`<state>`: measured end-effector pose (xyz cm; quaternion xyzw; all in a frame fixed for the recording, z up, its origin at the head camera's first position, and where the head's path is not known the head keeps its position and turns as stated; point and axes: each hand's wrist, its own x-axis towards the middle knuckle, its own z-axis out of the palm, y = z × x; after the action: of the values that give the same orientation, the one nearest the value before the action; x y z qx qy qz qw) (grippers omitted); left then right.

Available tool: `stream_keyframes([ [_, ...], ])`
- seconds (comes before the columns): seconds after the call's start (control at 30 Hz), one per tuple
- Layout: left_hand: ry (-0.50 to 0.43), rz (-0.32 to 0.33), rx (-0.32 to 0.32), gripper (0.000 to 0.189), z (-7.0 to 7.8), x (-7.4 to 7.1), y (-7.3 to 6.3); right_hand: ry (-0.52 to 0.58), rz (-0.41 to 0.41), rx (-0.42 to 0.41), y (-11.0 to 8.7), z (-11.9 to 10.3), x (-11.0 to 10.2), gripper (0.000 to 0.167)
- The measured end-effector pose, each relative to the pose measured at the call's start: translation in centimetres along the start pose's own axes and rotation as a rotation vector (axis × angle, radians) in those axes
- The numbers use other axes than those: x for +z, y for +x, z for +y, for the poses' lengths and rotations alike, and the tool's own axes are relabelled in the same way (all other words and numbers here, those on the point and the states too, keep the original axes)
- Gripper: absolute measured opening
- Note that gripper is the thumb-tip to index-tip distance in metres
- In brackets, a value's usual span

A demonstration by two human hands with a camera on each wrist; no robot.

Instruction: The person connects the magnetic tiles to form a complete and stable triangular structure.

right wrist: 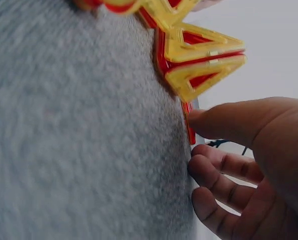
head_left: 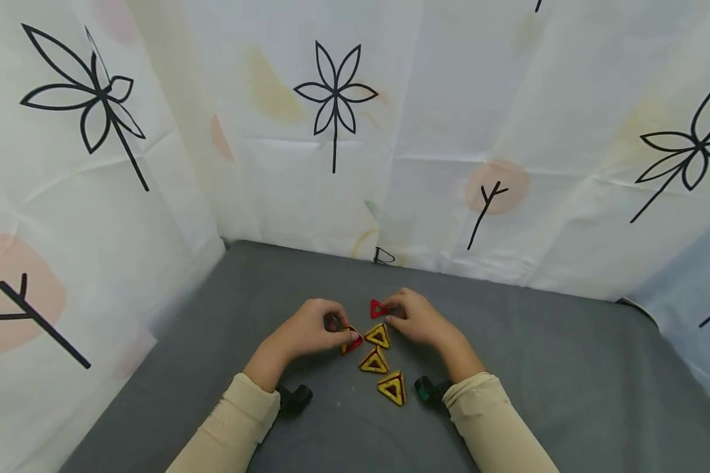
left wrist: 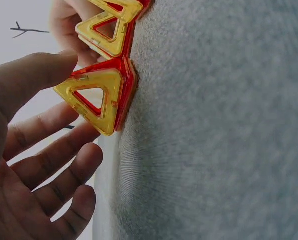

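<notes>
My left hand pinches a yellow-and-red triangular magnetic tile piece at the left of the group, thumb on its upper side. Red triangular pieces show beneath the tilted yellow tiles in the left wrist view. At the far end lies a flat red triangular tile, and my right hand has its fingertips on that tile's right corner. In the right wrist view the thumb meets the tile's edge; the index fingertip is hidden. Between the hands stands a yellow-edged triangular piece.
Two more yellow-and-red triangular pieces, a middle one and a near one, stand toward me on the grey table. A white cloth with drawn flowers hangs behind. Dark wrist devices sit beneath both forearms.
</notes>
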<state>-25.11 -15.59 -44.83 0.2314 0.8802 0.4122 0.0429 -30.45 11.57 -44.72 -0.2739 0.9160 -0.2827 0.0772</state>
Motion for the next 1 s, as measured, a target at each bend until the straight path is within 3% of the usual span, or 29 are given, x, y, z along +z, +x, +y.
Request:
stream_keyframes([
  [0.47,0.011,0.043,-0.024,0.017,-0.34,-0.28,-0.25,-0.099,0.067,0.008,-0.21,-0.09,-0.79,0.004],
  [1.0,0.022,0.021,-0.065,0.018,0.20,-0.08,-0.14,-0.154,0.017,0.003,-0.71,-0.51,-0.81,0.005],
])
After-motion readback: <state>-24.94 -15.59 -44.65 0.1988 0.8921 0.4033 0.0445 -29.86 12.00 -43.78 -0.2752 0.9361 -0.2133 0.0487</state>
